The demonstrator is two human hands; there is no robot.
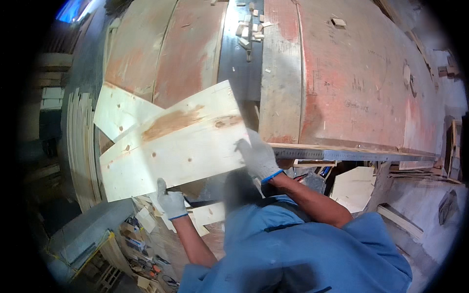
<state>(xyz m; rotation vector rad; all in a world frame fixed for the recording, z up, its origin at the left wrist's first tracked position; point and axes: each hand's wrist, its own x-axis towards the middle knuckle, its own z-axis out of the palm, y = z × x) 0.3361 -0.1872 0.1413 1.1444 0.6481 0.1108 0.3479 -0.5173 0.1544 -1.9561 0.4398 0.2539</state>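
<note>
right, we've got the pale wooden board (178, 141) held up off the worktop (351, 83), tilted, long edge running lower-left to upper-right. left hand (171, 200) has its grip pinched on the board's lower edge, gloved fingers wrapped up from underneath. right hand (258, 157) is clamped on the board's right end, palm over the corner, fingers closed on it.

a second pale board (117, 110) lies under and behind ours, poking out at upper left. the two overlap and look to be touching, though we can't tell if ours rests on it or just passes over.

doing this step well, as we judge it:
- keep both grips at opposite ends so the board doesn't twist (it's wide and probably flexes a bit)
- lift clear of the lower board before sliding, else the edges could catch
- watch the long steel ruler (351, 155) along the worktop's near edge, just beside the right hand; easy to knock it off
- small wood offcuts (251, 28) sit further back on the worktop, well apart, no concern
- scrap pieces (146, 219) litter the floor below the left hand, so don't let the board drop there
</note>
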